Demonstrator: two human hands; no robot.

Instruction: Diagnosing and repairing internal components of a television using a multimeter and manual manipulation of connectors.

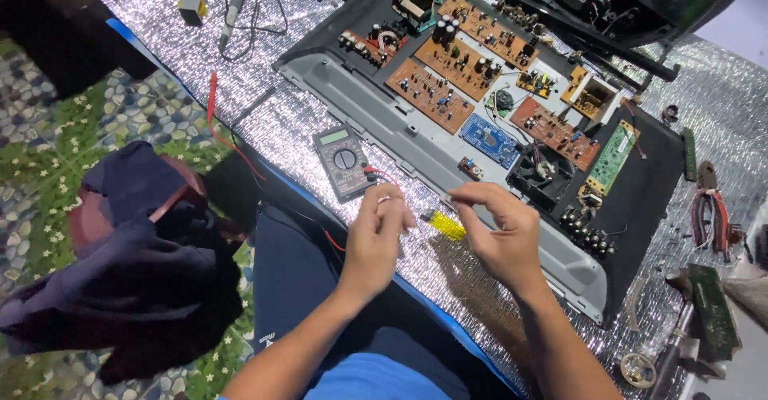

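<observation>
— While both hands sit so close together over the silver mat, can you make out what each one has?

— The left hand [378, 226] is curled shut, fingers pinched on something thin. A red test lead [382, 176] runs from the grey multimeter [344, 160] to those fingers, so it seems to be the red probe, though the tip is hidden.

— And the right hand [500, 232]?

— Fingers bent and drawn together, thumb to forefinger near its top edge. Whether it pinches anything, I cannot tell; the fingertips cover it.

— What about the yellow thing between them?

— That is a screwdriver with a clear yellow handle [442, 225], lying on the foil-faced mat [280, 120], just beside the right hand's fingers and near the left. It looks to be lying loose rather than gripped.

— Where is the multimeter in all this?

— Flat on the mat, just beyond the left hand, against the grey edge of the opened chassis [448, 168].

— And inside that chassis?

— Several brown circuit boards [430, 94], a blue board [490, 138] and a green one [612, 158] farther right.

— Anything off to the side?

— A dark cloth [136, 288] heaped on a stool to the person's left, and red-handled pliers [708, 204] lying well apart on the right.
</observation>
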